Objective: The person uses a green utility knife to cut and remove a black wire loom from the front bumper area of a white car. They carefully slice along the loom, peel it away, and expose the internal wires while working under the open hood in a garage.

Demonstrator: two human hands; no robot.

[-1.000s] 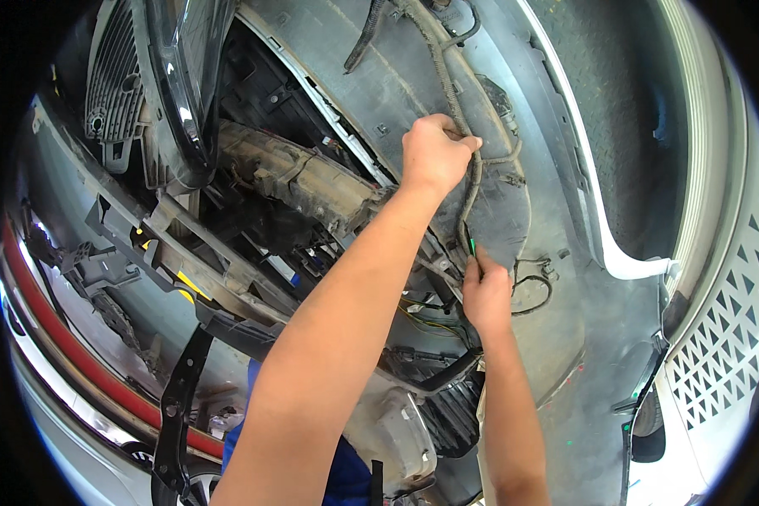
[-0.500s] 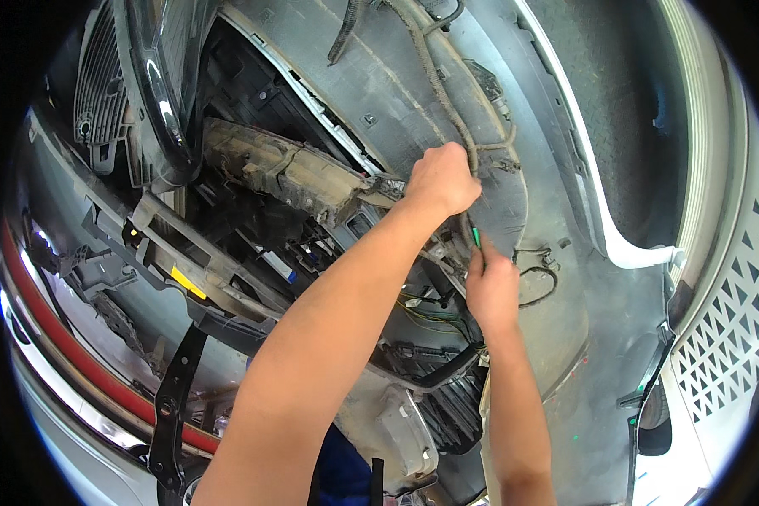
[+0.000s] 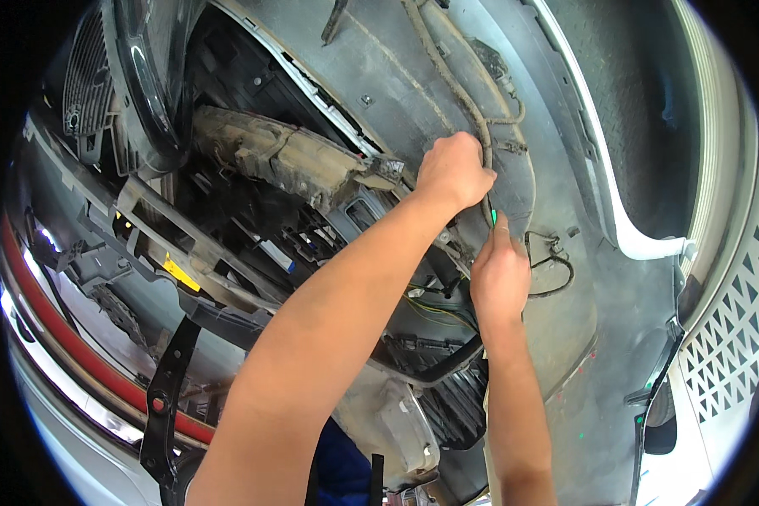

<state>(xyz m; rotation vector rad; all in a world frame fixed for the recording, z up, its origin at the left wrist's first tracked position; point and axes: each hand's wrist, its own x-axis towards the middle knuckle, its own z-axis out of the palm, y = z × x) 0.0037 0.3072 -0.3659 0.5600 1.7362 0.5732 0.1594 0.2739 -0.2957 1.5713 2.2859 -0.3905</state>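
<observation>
Overhead, left hand (image 3: 454, 169) fisted around dusty cable bundle (image 3: 447, 76), right hand (image 3: 499, 274) pinching small green piece (image 3: 493, 218), mostly hidden.

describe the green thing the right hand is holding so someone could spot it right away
Start at the large dusty grey bumper panel and follow the taped wiring harness down it to the left hand. Just below, the right hand pinches a slim tool; only its tip shows, beside the cable. It is the one bright green item among grey and black parts.
</observation>
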